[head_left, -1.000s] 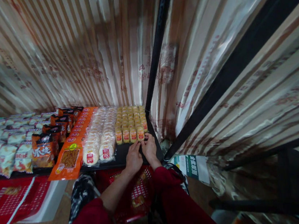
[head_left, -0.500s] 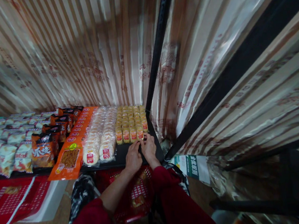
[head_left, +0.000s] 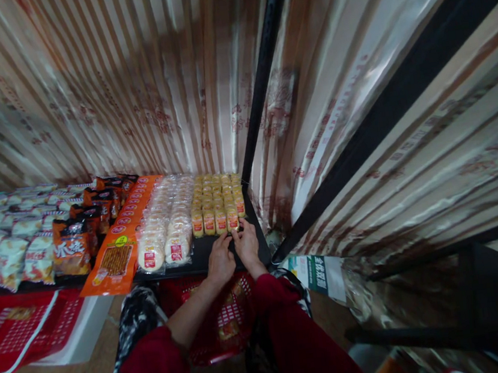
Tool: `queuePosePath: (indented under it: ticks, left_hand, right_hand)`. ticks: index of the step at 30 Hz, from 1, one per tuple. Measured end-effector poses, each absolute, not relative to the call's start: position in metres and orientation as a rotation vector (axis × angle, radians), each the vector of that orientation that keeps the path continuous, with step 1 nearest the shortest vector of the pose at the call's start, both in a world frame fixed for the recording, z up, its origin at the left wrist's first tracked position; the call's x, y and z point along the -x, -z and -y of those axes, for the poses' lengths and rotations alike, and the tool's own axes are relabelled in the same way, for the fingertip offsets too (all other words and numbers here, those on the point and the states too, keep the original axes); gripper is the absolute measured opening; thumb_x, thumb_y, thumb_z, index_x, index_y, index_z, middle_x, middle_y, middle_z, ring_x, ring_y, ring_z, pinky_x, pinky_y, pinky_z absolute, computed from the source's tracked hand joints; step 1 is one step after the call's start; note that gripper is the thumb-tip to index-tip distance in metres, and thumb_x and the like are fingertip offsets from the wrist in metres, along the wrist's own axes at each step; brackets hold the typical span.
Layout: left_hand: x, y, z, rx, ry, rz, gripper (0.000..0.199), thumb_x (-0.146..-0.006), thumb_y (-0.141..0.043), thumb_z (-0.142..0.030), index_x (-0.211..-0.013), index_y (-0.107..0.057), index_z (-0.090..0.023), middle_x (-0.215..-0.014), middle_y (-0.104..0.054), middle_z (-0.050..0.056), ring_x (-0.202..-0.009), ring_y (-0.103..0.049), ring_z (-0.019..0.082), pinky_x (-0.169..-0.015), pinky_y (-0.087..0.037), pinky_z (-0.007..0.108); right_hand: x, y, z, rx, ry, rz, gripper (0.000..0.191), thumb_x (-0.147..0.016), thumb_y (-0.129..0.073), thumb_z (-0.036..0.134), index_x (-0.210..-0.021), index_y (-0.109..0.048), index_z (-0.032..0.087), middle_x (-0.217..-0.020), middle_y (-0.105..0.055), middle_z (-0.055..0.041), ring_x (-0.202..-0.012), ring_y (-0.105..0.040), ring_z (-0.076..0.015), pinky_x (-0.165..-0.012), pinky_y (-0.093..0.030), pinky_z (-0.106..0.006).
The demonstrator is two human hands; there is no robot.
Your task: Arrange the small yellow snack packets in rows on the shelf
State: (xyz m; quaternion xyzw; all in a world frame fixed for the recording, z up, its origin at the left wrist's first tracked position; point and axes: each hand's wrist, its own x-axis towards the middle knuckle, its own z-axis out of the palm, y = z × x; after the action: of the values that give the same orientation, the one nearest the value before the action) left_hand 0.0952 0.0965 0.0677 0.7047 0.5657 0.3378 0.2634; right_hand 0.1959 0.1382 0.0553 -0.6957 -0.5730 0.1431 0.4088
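Small yellow-wrapped cakes [head_left: 212, 203] with red labels stand in several tight rows at the right end of the black shelf [head_left: 201, 259]. My right hand [head_left: 247, 244] is at their front right, its stretched fingers touching or almost touching the lower front of a cake in the front row. Beside it, my left hand [head_left: 221, 261] reaches in from the left, fingertips close to the right thumb, just in front of the same row. I see nothing held in either hand, though their undersides are hidden.
Left of the cakes lie round white packaged crackers [head_left: 176, 238], flat orange snack packs [head_left: 111, 264], orange-black bags [head_left: 70, 248] and white bags [head_left: 8, 261]. A red basket [head_left: 213, 354] is below my arms, another [head_left: 53, 331] at left. A dark post [head_left: 263, 82] and striped sheeting stand behind.
Both hands have drawn back very slightly from the front cakes, and the right fingers cover less of the label. The rows look the same; the view has shifted a little.
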Motion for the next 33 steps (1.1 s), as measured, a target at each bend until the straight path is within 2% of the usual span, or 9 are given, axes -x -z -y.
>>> queuePosePath:
  ticks: [6,13,19,27,33]
  left_hand:
    - [-0.095,-0.069,-0.091,-1.937,-0.965,-1.528,0.050,-0.068,-0.041,0.001,-0.112,-0.058,-0.014,-0.129,-0.052,0.010,-0.121,-0.044,0.020,-0.107,-0.034,0.039]
    - [-0.095,-0.070,-0.078,-1.993,-0.903,-1.557,0.042,-0.070,-0.039,0.000,-0.105,-0.059,-0.013,-0.108,-0.061,0.010,-0.105,-0.052,0.019,-0.098,-0.041,0.034]
    - [-0.090,-0.066,-0.065,-2.019,-0.911,-1.560,0.036,-0.070,-0.039,0.000,-0.096,-0.060,-0.015,-0.097,-0.062,0.007,-0.097,-0.053,0.018,-0.093,-0.043,0.033]
    - [-0.072,-0.048,-0.040,-2.249,-0.797,-1.548,0.025,-0.077,-0.037,-0.005,-0.078,-0.059,-0.016,-0.079,-0.060,0.006,-0.082,-0.053,0.018,-0.079,-0.045,0.029]
    - [-0.056,-0.027,-0.021,-2.202,-0.626,-1.588,0.025,-0.083,-0.037,-0.011,-0.080,-0.062,-0.016,-0.082,-0.063,0.008,-0.082,-0.056,0.016,-0.079,-0.045,0.027]
  right_hand:
    - [-0.196,-0.059,-0.134,1.714,-0.356,1.414,0.038,-0.081,-0.047,0.022,-0.118,-0.052,0.013,-0.110,-0.051,-0.0140,-0.065,-0.056,-0.0118,-0.075,-0.047,-0.030]
    - [-0.193,-0.056,-0.116,1.697,-0.356,1.397,0.035,-0.082,-0.044,0.024,-0.115,-0.054,0.013,-0.108,-0.053,-0.0125,-0.065,-0.055,-0.0116,-0.071,-0.047,-0.028]
    - [-0.190,-0.052,-0.096,1.641,-0.332,1.462,0.031,-0.086,-0.038,0.025,-0.104,-0.060,0.013,-0.094,-0.060,-0.0106,-0.078,-0.057,-0.0174,-0.076,-0.046,-0.031]
    - [-0.176,-0.047,-0.052,1.446,-0.386,1.600,0.029,-0.087,-0.035,0.018,-0.097,-0.062,0.017,-0.091,-0.064,-0.0067,-0.083,-0.059,-0.0160,-0.076,-0.046,-0.027]
    - [-0.163,-0.016,-0.026,1.400,-0.383,1.735,0.030,-0.087,-0.035,0.017,-0.094,-0.063,0.015,-0.087,-0.064,-0.0081,-0.083,-0.059,-0.0165,-0.079,-0.046,-0.027]
